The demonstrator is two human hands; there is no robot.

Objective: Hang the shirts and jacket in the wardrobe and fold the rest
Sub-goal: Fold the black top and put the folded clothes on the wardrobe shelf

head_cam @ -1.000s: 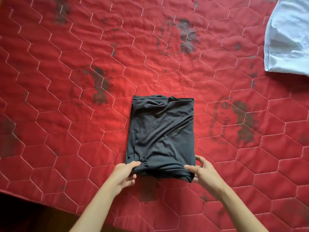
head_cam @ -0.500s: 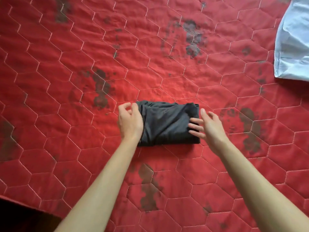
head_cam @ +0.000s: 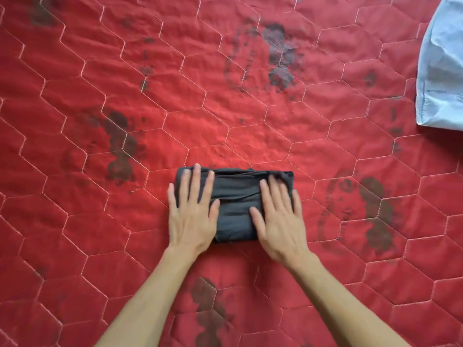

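Note:
A black garment (head_cam: 235, 196) lies folded into a small rectangle on the red quilted bedspread (head_cam: 175, 96). My left hand (head_cam: 191, 214) lies flat on its left end, fingers spread. My right hand (head_cam: 276, 216) lies flat on its right end, fingers spread and slightly blurred. Neither hand grips the cloth. Both palms cover part of the garment's near edge.
A pale blue garment (head_cam: 441, 71) lies at the far right edge of the bedspread, partly out of view. Dark printed patches mark the red quilt around the black bundle.
The black garment was folded in half away from me, from a tall rectangle to a short one. Both hands then let go of its edges and came down flat on top.

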